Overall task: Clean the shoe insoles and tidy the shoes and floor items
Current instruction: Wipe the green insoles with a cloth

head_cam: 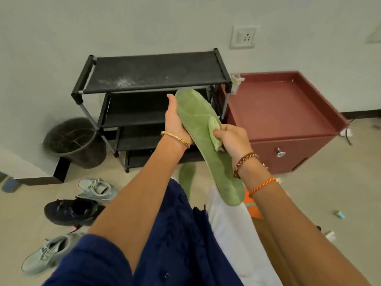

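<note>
I have one view only, head-worn, wide-angle, so nothing overlaps with another camera. It looks forward and down from above the forearms. Both hands sit close, mid-frame: left hand (174, 122), right hand (233, 137), with the insole (198, 120) between them. Beyond, the rack (152, 73) stands against the wall, centre frame. Floor (309, 193) fills the lower edges; straight lines bow toward the borders.

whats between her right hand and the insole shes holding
In the head view, a small folded green cloth sits between the right hand and the green insole, which the left hand supports from beneath.
</note>
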